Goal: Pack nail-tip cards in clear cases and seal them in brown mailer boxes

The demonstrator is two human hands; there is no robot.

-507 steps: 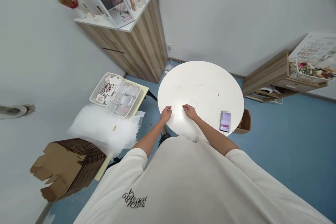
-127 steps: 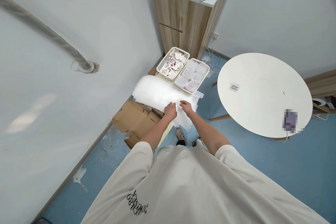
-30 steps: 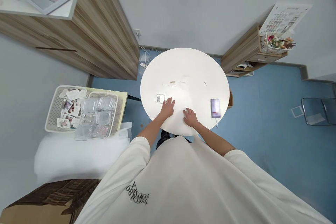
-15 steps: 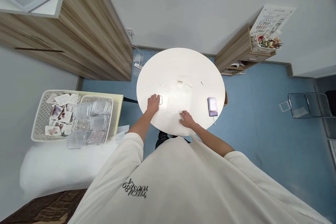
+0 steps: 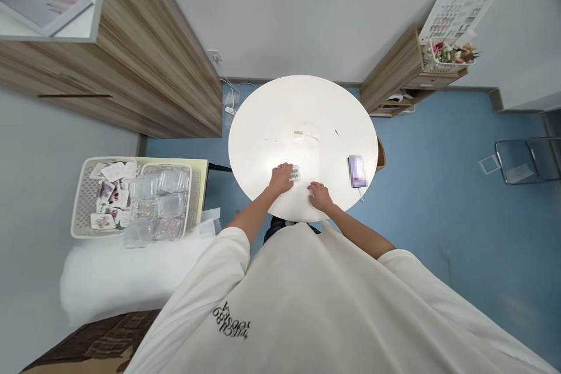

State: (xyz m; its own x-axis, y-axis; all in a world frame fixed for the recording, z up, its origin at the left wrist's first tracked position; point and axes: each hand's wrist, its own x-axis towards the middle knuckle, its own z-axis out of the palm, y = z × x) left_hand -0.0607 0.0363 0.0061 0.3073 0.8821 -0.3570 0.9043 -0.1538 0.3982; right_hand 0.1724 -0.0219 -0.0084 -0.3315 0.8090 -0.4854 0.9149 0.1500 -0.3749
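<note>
My left hand (image 5: 281, 178) rests on the round white table (image 5: 302, 117) near its front edge. Its fingertips lie against a small clear pack (image 5: 295, 173) holding something dark and patterned. My right hand (image 5: 319, 196) lies on the tabletop a little to the right, touching only the surface. A small tan piece (image 5: 298, 132) sits farther back on the table. To the right lies a phone (image 5: 357, 170), its screen blurred out.
Left of the table stand a plastic basket of printed cards (image 5: 105, 196) and clear plastic trays (image 5: 160, 201). White wrapping (image 5: 118, 280) and flattened cardboard (image 5: 92, 345) lie nearer me. A wooden cabinet (image 5: 131, 76) and a low wooden shelf (image 5: 405, 73) flank the table.
The small clear pack has slid to the right across the table, and my left hand has moved right with it. My right hand has barely shifted.
</note>
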